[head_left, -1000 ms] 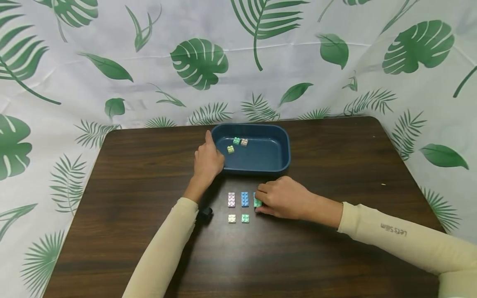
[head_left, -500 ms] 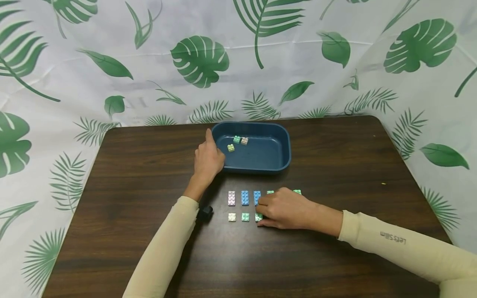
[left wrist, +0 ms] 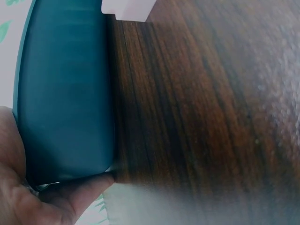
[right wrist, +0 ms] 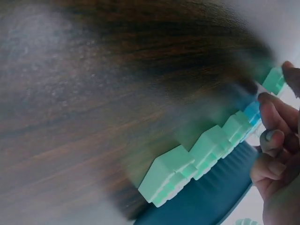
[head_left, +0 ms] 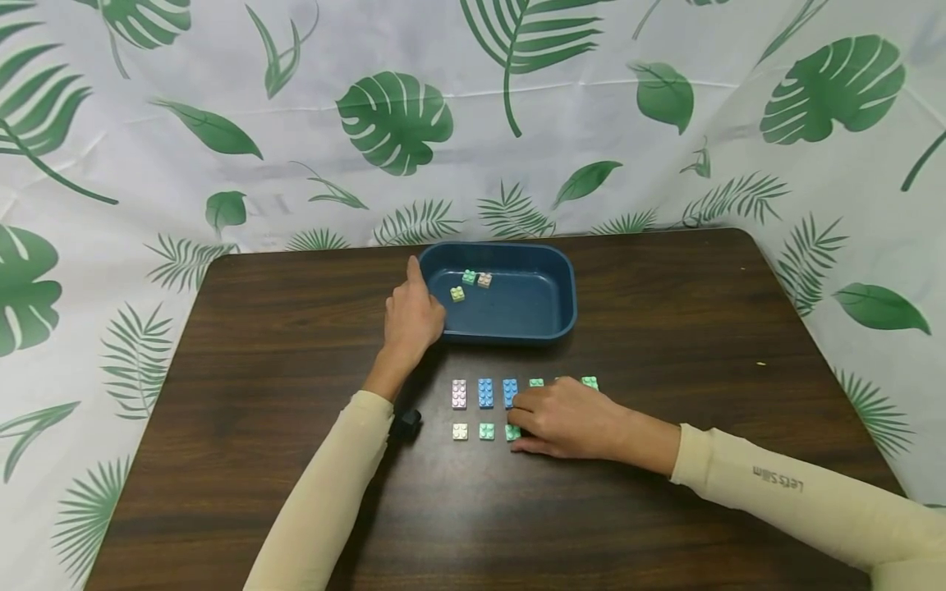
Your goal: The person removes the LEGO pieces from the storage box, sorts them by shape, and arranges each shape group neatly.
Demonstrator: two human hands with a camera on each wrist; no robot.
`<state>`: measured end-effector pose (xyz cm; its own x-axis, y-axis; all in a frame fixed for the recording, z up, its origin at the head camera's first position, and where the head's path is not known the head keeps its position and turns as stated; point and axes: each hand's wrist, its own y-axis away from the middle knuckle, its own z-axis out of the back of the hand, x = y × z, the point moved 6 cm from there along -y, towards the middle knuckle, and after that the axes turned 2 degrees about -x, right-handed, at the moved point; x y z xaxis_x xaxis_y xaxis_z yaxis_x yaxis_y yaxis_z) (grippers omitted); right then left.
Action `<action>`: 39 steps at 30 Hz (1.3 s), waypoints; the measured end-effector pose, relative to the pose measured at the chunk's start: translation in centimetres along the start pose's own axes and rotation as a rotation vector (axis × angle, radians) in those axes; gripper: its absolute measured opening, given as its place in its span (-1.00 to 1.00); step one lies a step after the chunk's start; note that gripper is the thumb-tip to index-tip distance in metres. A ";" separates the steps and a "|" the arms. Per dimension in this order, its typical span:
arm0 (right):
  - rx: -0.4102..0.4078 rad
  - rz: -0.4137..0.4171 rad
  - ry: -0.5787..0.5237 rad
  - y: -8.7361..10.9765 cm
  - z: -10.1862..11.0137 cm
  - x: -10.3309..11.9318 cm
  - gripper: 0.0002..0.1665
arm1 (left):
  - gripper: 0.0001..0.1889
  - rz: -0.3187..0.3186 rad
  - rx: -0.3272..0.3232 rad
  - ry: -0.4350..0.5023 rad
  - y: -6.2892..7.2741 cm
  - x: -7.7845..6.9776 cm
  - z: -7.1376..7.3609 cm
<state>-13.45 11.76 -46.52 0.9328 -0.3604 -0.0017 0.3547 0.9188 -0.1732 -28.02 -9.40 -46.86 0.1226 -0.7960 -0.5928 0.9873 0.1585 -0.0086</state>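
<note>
My left hand (head_left: 414, 316) lies at the left end of the blue tray (head_left: 510, 335), its index finger straight along the rim. The left wrist view shows the thumb (left wrist: 91, 192) against the tray's short side, so the hand holds that end. My right hand (head_left: 565, 420) pinches a small green brick (head_left: 513, 432) between thumb and index finger, at the right end of the near row. Left of it lie another small green brick (head_left: 486, 431) and a pale yellow brick (head_left: 460, 431). Behind stand a lilac brick (head_left: 459, 394) and two blue bricks (head_left: 485, 393).
More green bricks (head_left: 589, 382) continue the back row to the right, partly hidden by the right hand. Inside the tray are a small green brick (head_left: 469, 277), a pinkish brick (head_left: 484, 280) and a yellow-green brick (head_left: 457, 293). Patterned cloth (head_left: 473, 123) hangs behind the dark wooden table (head_left: 296, 369).
My right hand has drawn the small green brick toward me, from over the back row down to the near row beside the other green one. The left hand has stayed at the tray.
</note>
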 end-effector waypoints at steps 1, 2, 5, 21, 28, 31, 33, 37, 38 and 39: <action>-0.009 -0.009 0.003 0.0 0.2 -0.1 -0.58 | -0.22 -0.001 0.000 -0.001 0.0 0.0 0.0; -0.022 -0.018 0.002 0.1 0.4 -0.2 -0.57 | -0.22 0.000 0.000 -0.002 0.0 0.1 0.0; -0.080 -0.043 -0.012 0.1 1.3 -0.9 -0.58 | -0.22 0.001 -0.004 -0.008 0.0 0.2 -0.1; -0.366 -0.047 0.058 -5.1 7.3 -10.3 -0.36 | -0.23 -0.015 -0.009 0.000 0.1 0.5 0.2; -0.204 -0.167 0.111 -7.9 6.4 -14.6 -0.63 | -0.23 -0.018 -0.008 -0.001 0.0 0.1 0.0; -0.111 -0.219 0.125 -9.4 5.3 -16.0 -0.62 | -0.22 -0.011 -0.004 -0.001 -0.1 0.1 0.1; -0.037 -0.259 0.125 -10.2 4.6 -16.9 -0.60 | -0.22 -0.005 0.001 0.001 -0.1 0.1 0.1; 0.101 -0.336 0.097 -11.5 3.4 -18.1 -0.63 | -0.23 0.002 0.007 0.003 -0.1 0.1 0.1; 0.133 -0.350 0.087 -11.8 3.2 -18.4 -0.63 | -0.23 0.002 0.006 0.004 -0.1 0.1 0.1; 0.162 -0.362 0.079 -12.0 3.0 -18.6 -0.62 | -0.24 0.002 0.006 0.003 -0.1 0.1 0.2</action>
<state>-34.83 7.91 -41.42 0.7401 -0.6710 -0.0454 0.6709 0.7413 -0.0189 -28.08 -9.59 -46.80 0.1246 -0.7937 -0.5954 0.9876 0.1568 -0.0024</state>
